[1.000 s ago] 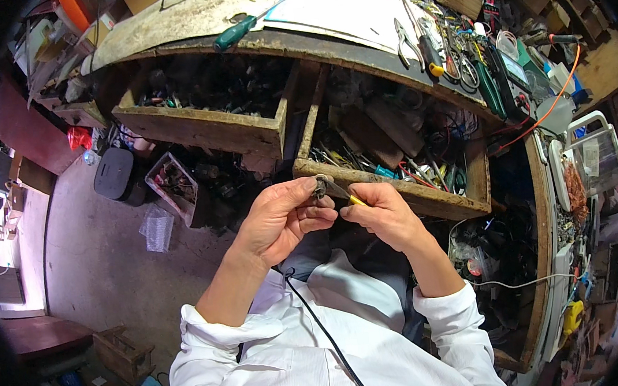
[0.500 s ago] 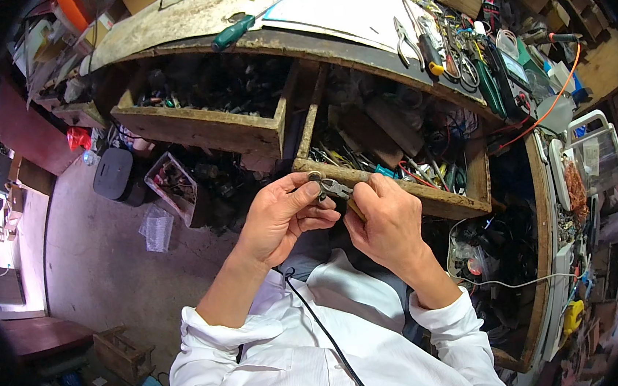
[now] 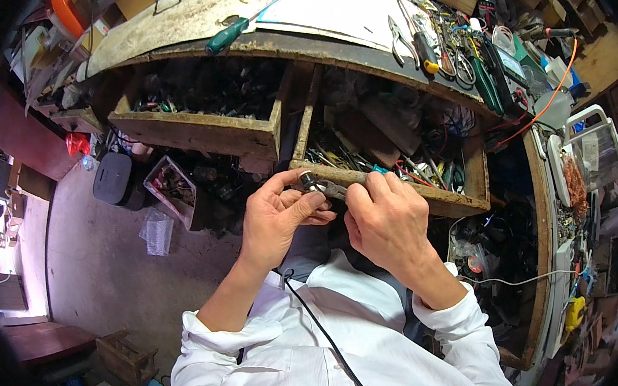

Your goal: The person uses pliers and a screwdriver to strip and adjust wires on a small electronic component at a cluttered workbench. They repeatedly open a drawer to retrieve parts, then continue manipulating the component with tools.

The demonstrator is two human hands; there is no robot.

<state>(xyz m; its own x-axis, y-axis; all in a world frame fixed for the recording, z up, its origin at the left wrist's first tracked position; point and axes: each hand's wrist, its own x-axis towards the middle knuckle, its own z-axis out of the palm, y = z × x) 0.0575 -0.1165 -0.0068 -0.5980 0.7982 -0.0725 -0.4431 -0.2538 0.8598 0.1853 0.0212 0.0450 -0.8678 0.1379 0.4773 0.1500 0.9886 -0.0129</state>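
My left hand point(image 3: 278, 214) grips a small dark metal part point(image 3: 317, 185) with a round silvery end between thumb and fingers. My right hand point(image 3: 385, 219) closes on the other end of the same part, and a bit of a teal tool handle point(image 3: 380, 170) shows above its fingers. Both hands meet just in front of the open right wooden drawer point(image 3: 404, 192), above my lap. White sleeves cover both forearms. A thin black cable point(image 3: 320, 324) runs down my chest.
Two open wooden drawers point(image 3: 193, 126) full of tools and wires hang below a cluttered workbench point(image 3: 183, 16). Pliers, screwdrivers point(image 3: 232, 32) and white paper lie on top. A shelf with devices stands at right. A small box of parts point(image 3: 168, 183) sits on the concrete floor at left.
My right hand has rolled over so its back faces the camera and slid closer to the left hand. The small part stays held between both hands.
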